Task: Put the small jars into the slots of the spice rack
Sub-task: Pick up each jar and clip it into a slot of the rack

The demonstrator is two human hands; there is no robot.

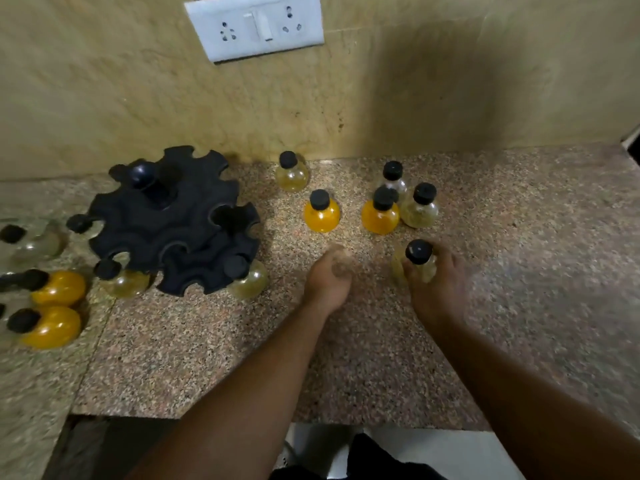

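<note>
Step in hand: picking up a jar for the rack; by the look of it, mid-task, with a few slots filled and most standing vacant.
Right hand (436, 289): wrapping round a pale-filled jar (417, 261) standing on the counter, fingers curling about its body, black cap showing above them.
Left hand (329, 277): curling loosely into a fist near the counter, blurred, apparently holding nothing; cannot tell for certain.
Spice rack (173, 220): sitting to the left on the counter, black, two-tiered, notched round the rim; three or so capped jars hanging in its lower slots, among them one at the front right (247, 277).
Loose jars: five standing beyond the hands, two orange (321, 213) (380, 214) and three pale or clear; more lying at the far left (55, 289), blurred.
Next move calling for: lifting the gripped jar clear, carrying it leftward past the left hand, then sliding its neck into a vacant notch so the cap is catching on the rim.
Risk: knocking neighbouring jars while lifting; round bodies likely rolling if tipped.
Surface: speckled granite counter (242, 358), flat, with a seam at the left.
Room: beige stone backsplash, a white switch-and-socket plate (254, 26) hanging above; dim lighting.
</note>
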